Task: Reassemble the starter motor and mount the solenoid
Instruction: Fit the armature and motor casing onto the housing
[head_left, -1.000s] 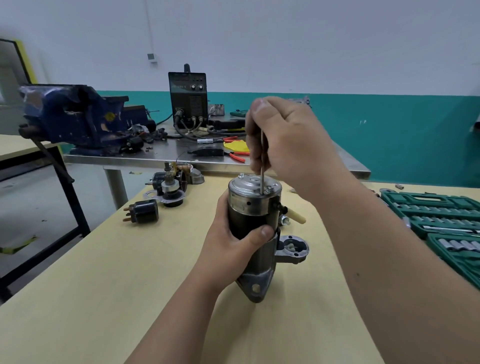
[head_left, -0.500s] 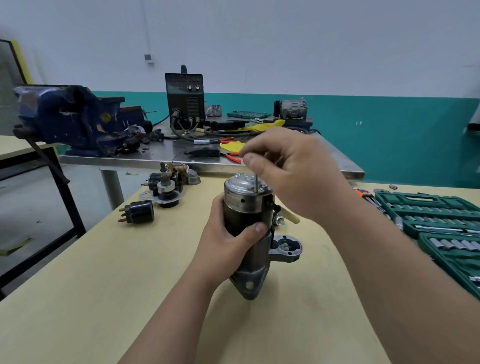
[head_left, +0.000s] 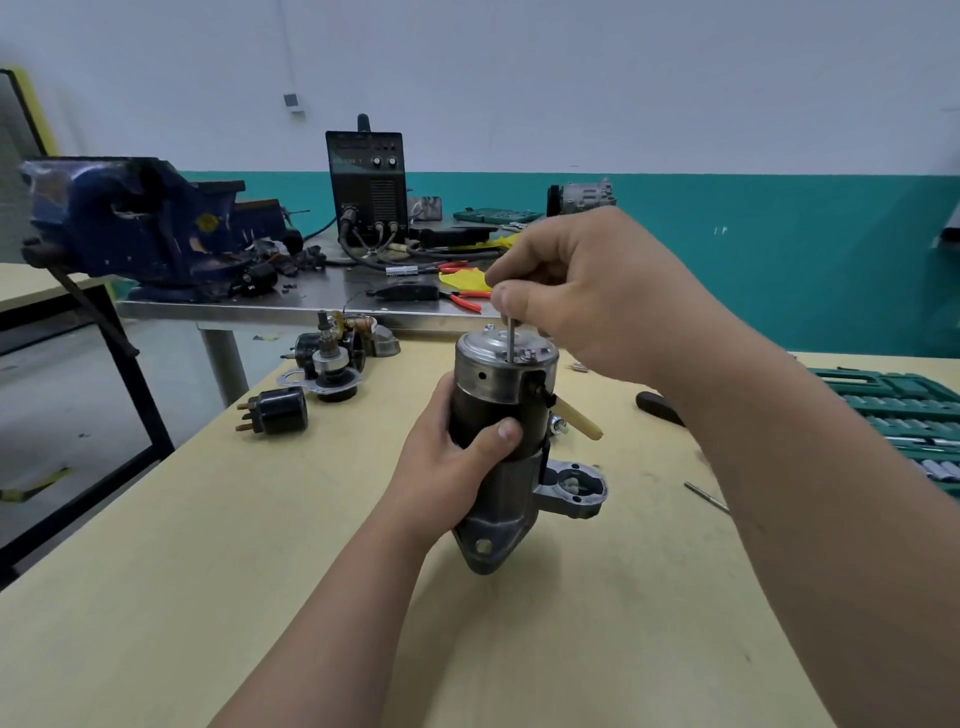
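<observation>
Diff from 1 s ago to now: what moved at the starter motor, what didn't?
The right hand came down toward the shiny silver end cap, and the thin steel through bolt it pinches sank into the dark cylindrical starter motor; only a short stub shows now. Nothing was let go. The left hand grips the motor body as before, held upright.

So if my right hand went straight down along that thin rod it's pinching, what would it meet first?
Most likely the silver end cap of the starter motor: the right hand pinches the thin rod just above it. The left hand grips the motor lower down, outside that line.
</observation>
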